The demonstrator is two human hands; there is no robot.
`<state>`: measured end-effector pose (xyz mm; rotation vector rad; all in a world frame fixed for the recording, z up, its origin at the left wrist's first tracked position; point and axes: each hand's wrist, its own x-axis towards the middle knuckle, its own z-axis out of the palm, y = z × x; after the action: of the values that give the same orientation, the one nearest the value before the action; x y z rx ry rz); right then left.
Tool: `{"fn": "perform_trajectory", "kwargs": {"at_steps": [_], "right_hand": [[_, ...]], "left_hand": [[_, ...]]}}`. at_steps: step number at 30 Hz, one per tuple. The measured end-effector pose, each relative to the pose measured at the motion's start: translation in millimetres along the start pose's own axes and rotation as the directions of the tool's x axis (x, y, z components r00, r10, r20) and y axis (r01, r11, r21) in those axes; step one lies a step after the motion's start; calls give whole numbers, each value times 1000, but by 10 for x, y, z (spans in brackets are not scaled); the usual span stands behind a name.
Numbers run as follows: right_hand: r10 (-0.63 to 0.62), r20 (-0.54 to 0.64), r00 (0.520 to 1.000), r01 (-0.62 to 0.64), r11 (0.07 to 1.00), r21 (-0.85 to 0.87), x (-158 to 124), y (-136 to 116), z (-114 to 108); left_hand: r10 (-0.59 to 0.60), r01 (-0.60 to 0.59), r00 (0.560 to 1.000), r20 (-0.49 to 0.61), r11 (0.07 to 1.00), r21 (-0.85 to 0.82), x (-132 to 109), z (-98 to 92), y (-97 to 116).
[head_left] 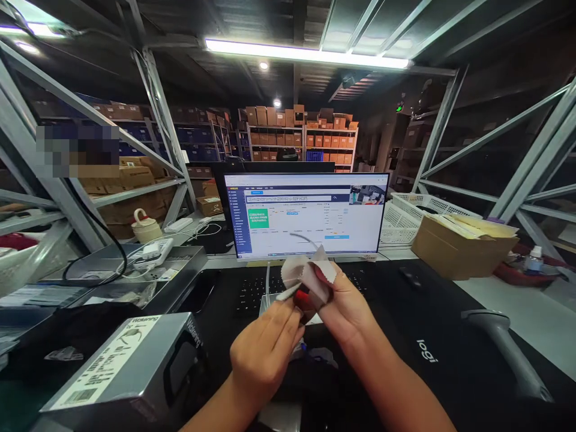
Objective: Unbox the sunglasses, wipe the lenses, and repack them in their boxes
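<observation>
Cloth (316, 279) before a lit monitor (279, 237)

Right hand (350, 305) pinches the pale, zigzag-edged cloth above the keyboard (249, 291); left hand (266, 343), fingers curled together just beside it, pinches a slim grey piece (288, 293), its full form hidden.

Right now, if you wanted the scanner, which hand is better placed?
Probably the right hand: the scanner lies on that side, nearer to it than to the left hand. But it would have to free itself from the cloth.
</observation>
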<state>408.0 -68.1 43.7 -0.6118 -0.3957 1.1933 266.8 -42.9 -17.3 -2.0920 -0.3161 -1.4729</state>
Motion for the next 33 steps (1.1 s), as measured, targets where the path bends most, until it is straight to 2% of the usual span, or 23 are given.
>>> {"fn": "perform_trajectory", "kwargs": {"at_steps": [3,6,8,10,13,17,19,20,23,26,28,29,30,33], "right_hand": [[-150,-9,989,150,988,-47,-18,168,-27],[-314,99,944,328,921,-211,-98,430,-71],[-353,196,915,399,862,-312,-140,524,-85],[-370,228,901,431,830,-354,-154,517,-85],[-331,168,928,368,884,-290,-126,333,-69],[-155,50,987,159,984,-86,-51,9,-44],[-116,32,993,117,992,-50,-24,-21,-41],[-137,24,990,139,989,-51,-18,20,-43],[-308,50,950,312,936,-164,-45,322,-73],[-479,195,856,516,772,-370,-116,663,-114],[-537,265,801,598,681,-423,-149,752,-129],[-531,276,801,598,685,-417,-154,734,-131],[-493,272,827,563,728,-393,-150,676,-129],[-282,171,944,315,925,-214,-106,335,-111]], "left_hand": [[-30,29,999,14,999,25,15,-14,-34],[-62,61,998,10,996,68,67,-85,-78],[-83,82,996,11,991,104,100,-130,-93],[-104,101,994,22,989,113,113,-151,-94],[-71,70,997,12,997,43,92,-136,-77],[44,-44,999,2,998,-41,59,-86,-39],[33,-31,999,38,999,-30,63,-72,-35],[5,-4,998,63,1000,-24,68,-71,-43],[-108,110,988,108,994,-12,74,-89,-109],[-202,202,978,59,979,11,45,-123,-196],[-242,241,970,37,970,21,25,-142,-222],[-255,255,966,39,967,18,21,-147,-218],[-260,260,964,48,966,9,22,-149,-202],[-207,210,976,66,976,-55,46,-133,-100]]}}
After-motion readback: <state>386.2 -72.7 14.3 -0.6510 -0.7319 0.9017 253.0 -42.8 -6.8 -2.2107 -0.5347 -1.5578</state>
